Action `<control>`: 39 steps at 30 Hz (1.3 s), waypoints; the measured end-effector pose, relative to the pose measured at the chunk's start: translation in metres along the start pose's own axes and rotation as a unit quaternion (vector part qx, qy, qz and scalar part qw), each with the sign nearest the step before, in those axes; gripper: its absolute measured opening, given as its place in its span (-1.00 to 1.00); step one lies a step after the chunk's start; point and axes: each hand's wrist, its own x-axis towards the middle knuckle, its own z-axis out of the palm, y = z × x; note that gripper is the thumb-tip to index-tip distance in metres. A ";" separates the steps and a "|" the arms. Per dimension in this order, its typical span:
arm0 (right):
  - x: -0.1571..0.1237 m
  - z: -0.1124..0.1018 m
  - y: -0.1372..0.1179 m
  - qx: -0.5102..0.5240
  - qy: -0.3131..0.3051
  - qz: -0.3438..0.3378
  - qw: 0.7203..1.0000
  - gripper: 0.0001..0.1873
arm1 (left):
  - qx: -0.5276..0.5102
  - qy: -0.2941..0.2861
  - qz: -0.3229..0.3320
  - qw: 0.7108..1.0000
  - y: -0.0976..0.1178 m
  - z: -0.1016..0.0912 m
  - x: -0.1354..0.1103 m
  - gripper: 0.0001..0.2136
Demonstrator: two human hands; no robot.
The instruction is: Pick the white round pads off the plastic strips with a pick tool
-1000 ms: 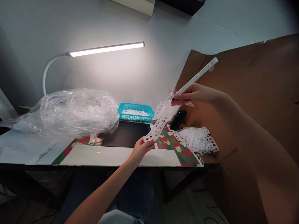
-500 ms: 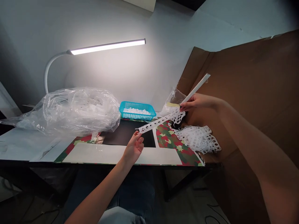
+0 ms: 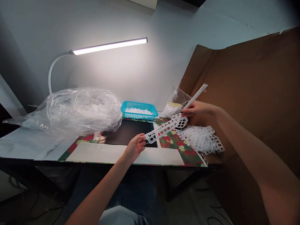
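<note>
Between my hands stretches a white perforated strip [image 3: 164, 129], full of round holes. My left hand [image 3: 135, 146] is closed, pinching the strip's near left end above the black rectangle on the table. Farther right, my right hand [image 3: 199, 108] is closed around a straight white stick [image 3: 198, 93], which slants up to the right. The strip's far end, bunched or folded, sits just below these fingers; whether they also grip it is hidden. Under my right hand lies a heap of similar white perforated pieces [image 3: 201, 139] at the table's right end.
A teal basket [image 3: 140, 116] holds small white pieces. Left of it bulges a large clear plastic bag [image 3: 84, 109] with white contents. A smaller clear bag [image 3: 173, 106] leans by the cardboard [image 3: 246, 93] on the right. A lit lamp [image 3: 110, 46] hangs above the table.
My right hand and the stick have dipped slightly. My left hand has shifted a little, and the strip has turned so its holed face shows wider.
</note>
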 end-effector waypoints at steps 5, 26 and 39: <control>-0.003 0.002 -0.003 0.010 0.039 -0.024 0.999 -0.81 | 0.101 -0.015 -0.077 0.992 -0.004 -0.003 0.002 -0.83; 0.007 0.007 0.007 -0.050 0.023 0.021 0.998 -0.84 | 0.147 -0.103 -0.106 0.978 -0.016 -0.003 -0.007 -0.76; 0.008 0.003 0.014 -0.047 0.075 0.008 0.996 -0.82 | 0.245 -0.170 -0.064 0.952 -0.015 0.003 -0.017 -0.74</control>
